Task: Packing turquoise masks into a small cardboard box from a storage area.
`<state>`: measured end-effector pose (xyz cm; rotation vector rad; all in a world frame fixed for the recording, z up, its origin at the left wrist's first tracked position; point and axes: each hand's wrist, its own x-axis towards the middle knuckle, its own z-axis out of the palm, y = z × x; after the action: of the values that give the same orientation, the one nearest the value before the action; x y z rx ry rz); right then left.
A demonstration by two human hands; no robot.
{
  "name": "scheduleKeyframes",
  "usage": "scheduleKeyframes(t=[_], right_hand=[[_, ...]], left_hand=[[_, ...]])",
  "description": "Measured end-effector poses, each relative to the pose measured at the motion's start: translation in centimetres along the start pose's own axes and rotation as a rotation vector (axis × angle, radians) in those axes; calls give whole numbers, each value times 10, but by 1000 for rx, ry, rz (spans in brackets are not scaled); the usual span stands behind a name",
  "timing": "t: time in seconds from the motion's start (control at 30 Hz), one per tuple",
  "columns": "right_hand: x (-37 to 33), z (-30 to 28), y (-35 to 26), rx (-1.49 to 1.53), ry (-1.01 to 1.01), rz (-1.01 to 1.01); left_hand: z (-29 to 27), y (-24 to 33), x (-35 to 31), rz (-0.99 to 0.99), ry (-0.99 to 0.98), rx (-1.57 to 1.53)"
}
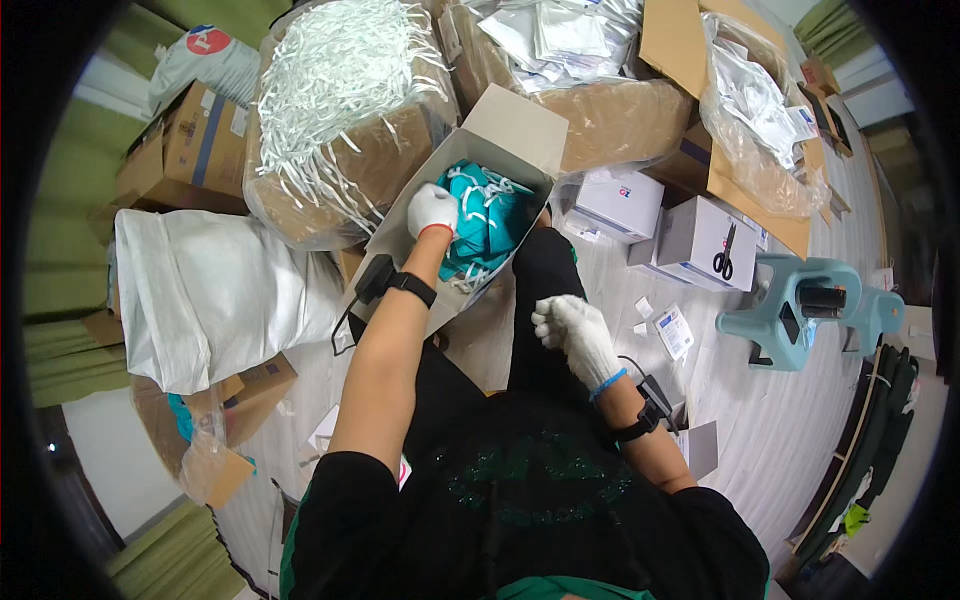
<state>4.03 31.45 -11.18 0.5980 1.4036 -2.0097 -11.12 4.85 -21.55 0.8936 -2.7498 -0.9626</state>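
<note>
Between my legs stands an open grey-white carton [515, 130] with its far flap up. Teal cloth pieces with white ties [487, 225] are bundled inside it. My left hand [432, 210], in a white knit glove, reaches into the carton at its left side. Its fingers are curled closed against the teal cloth, and whatever they grip is hidden. Over my right thigh hovers my right hand [575, 335], also gloved in white. Its fingers are bent in toward the palm, with nothing visible in them, apart from the carton.
White strips [340, 80] heap on a wrapped carton at the far left. White packets [570, 40] fill another carton behind. Black scissors [724, 252] lie on a white box [690, 240] at right, near a blue stool [790, 310]. A white sack [215, 290] stands left.
</note>
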Motion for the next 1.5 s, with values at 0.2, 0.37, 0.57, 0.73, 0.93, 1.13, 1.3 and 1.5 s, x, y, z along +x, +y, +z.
scheduleKeyframes(t=[0.2,0.37,0.57,0.73,0.93,1.13,1.3,1.5], right_hand=[[42,45,-64,-1052,-15,-793],[151,89,-66,-1792,-261,-1069],[200,85,-55,-2227,-222,-1038],[143,86,-107,-1495,-134,-1041],[110,61,-135,-1007,-101,-902],[72,48,-138,-153,-255,-424],[64,51,-140,-51,-293,-434],[62,51,-135,131,-429,-464]], left_hand=[[-86,47,-30,331,212,203],[-132,32,-46,327,307,-169],[-171,27,-61,293,177,-303],[-186,21,-66,322,-41,-440],[-177,25,-57,608,180,-166],[-197,38,-76,283,60,-452],[-203,50,-80,338,47,-659],[-203,57,-86,351,20,-875]])
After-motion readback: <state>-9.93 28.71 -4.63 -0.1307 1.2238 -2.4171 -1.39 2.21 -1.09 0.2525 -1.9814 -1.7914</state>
